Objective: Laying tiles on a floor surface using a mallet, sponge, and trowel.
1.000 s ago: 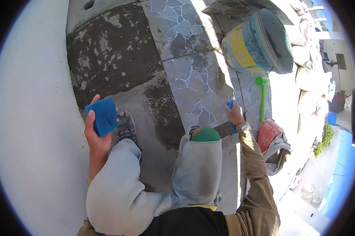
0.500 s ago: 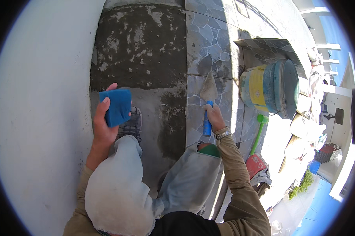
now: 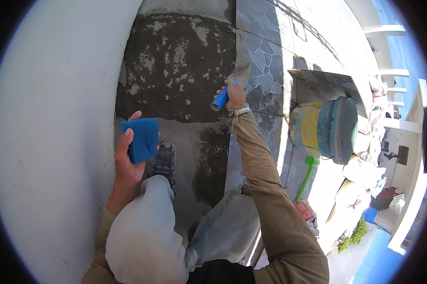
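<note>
A blue sponge is gripped in my left hand, held up beside the white wall. My right hand is wrapped around the blue handle of a trowel. The trowel's blade points away from me, over the edge where the stone-patterned tiles meet the dark, wet mortar patch. Part of the blade is hidden by my hand, and I cannot tell whether it touches the floor.
A white wall rises along the left. To the right are a blue-green bucket with a yellow label, a loose tile leaning behind it, and a green mallet. Several sacks line the far right. My shoe stands on bare concrete.
My right hand has carried the trowel forward and left, from over the tiles to the mortar's edge. My left hand still holds the sponge in much the same place. The view has shifted slightly.
</note>
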### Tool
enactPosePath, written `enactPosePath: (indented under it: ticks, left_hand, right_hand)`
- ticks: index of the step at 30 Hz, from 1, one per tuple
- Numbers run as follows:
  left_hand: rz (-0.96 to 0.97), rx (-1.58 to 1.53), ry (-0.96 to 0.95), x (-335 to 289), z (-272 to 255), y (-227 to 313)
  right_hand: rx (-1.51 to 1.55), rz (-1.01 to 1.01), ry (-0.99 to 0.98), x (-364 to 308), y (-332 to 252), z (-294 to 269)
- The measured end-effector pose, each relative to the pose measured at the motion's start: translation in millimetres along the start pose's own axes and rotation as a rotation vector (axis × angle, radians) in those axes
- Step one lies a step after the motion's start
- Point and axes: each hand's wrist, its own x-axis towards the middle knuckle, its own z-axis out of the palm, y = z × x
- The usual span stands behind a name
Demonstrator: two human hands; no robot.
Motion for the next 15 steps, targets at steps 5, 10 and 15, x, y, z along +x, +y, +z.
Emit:
enactPosePath:
  ticks: [5,10,15]
  left_hand:
    - [0.024,-0.031,0.031,3,-8,11]
    - [0.054,-0.023,0.051,5,-14,17]
    - [0.066,-0.03,0.041,8,-17,17]
  right_hand:
    - [-0.042,-0.078,-0.025,87,-54,35]
    - [-0.368,-0.157,-0.1,151,-108,33]
    - [-1.029,-0.571,-0.198,173,-158,-14]
